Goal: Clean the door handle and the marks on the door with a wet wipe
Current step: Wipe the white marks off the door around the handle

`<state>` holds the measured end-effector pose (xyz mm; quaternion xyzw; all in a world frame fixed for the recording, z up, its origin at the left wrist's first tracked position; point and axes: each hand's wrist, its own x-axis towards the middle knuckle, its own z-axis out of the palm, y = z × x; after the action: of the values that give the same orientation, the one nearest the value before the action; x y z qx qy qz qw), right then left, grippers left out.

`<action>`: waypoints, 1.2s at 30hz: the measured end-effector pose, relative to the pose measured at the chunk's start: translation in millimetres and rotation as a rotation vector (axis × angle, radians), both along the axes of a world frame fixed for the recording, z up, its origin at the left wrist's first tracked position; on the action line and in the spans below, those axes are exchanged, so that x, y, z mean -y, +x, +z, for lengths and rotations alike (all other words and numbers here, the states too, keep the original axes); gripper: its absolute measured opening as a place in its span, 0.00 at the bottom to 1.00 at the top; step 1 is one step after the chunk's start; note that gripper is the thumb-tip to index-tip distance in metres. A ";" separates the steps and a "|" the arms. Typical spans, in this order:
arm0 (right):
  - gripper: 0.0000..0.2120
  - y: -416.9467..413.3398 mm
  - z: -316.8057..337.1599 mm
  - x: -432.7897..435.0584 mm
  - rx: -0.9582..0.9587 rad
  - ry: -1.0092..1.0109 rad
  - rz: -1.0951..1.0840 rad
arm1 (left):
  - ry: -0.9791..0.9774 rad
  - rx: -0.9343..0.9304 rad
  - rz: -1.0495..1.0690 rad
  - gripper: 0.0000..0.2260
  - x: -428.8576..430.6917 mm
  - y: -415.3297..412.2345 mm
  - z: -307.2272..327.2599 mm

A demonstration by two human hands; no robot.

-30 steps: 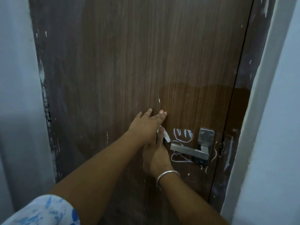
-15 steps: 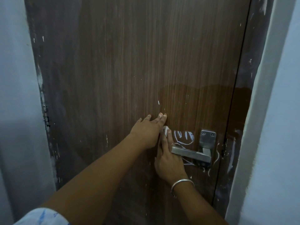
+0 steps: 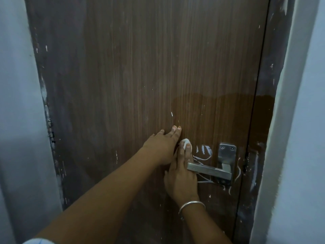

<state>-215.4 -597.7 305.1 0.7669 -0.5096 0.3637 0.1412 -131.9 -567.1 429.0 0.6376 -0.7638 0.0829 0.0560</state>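
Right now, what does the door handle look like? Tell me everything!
The door handle is silvery metal, dull and brushed-looking. Its flat, square-edged lever points left, about level, from a tall plate with two screws on top, near the right edge of the brown door. The right hand lies behind the lever's free end, maybe touching it. Around it are white scribbles.

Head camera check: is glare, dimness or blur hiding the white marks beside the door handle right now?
Head view: dim, bluish light, no hard shadows; a darker glossy patch sits on the brown wood-grain door above the steel lever handle, without glare over the white scribbled marks; marks and the small white wipe under the fingertips of the right hand are readable, slightly soft.
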 end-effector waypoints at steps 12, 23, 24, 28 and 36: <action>0.21 2.7 27.0 -36.7 -0.335 -0.206 0.029 | 0.005 0.022 0.021 0.37 5.9 1.8 6.2; 0.24 -93.9 104.1 -5.1 -0.818 -0.129 0.221 | -0.004 -0.122 0.031 0.38 5.0 4.9 2.6; 0.24 -100.9 111.5 -0.8 -0.849 -0.122 0.243 | -0.005 -0.126 0.029 0.39 4.5 4.6 2.7; 0.20 -109.4 134.5 7.2 -0.783 -0.079 0.333 | -0.008 -0.155 0.038 0.39 0.2 1.9 1.6; 0.19 -105.1 161.3 11.0 -1.172 -0.227 0.337 | -0.004 -0.120 0.042 0.38 -5.3 -1.6 4.1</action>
<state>-320.5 -608.6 466.4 0.8892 -0.1772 -0.0485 0.4190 -133.5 -561.8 433.1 0.6571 -0.7455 0.0471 0.1014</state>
